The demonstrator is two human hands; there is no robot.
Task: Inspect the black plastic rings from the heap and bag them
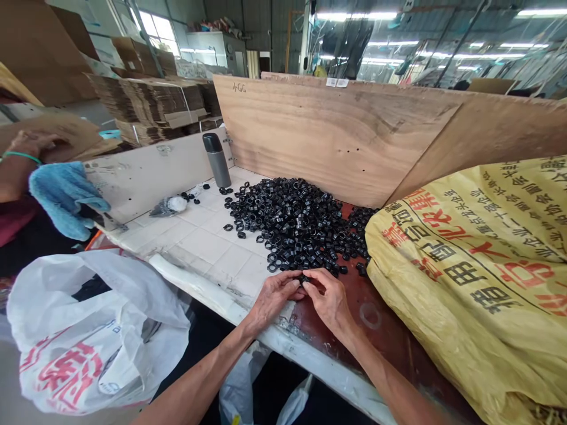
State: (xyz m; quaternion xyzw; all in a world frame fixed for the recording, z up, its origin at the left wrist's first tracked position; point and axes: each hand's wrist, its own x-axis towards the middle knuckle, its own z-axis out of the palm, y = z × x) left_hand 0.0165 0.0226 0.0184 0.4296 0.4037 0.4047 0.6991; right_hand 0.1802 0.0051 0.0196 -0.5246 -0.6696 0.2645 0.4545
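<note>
Left hand [277,297] and right hand [330,300] sit low at the near edge of the surface [381,336], forearms angled in over its white padded rim [283,346]. Fingers [316,278] curled inward, tips almost meeting on a small black ring [302,280], partly hidden; grip unclear. Heap of black rings [295,221] just ahead. Open tile [208,248] left of heap; yellow woven sack [460,283] hems the right; plywood board [328,136] stands behind.

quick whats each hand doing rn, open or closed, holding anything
Left hand: closed, fingers curled, seemingly on a small black ring.
Right hand: closed, seemingly pinching the same ring; the fingers hide most of it.
</note>
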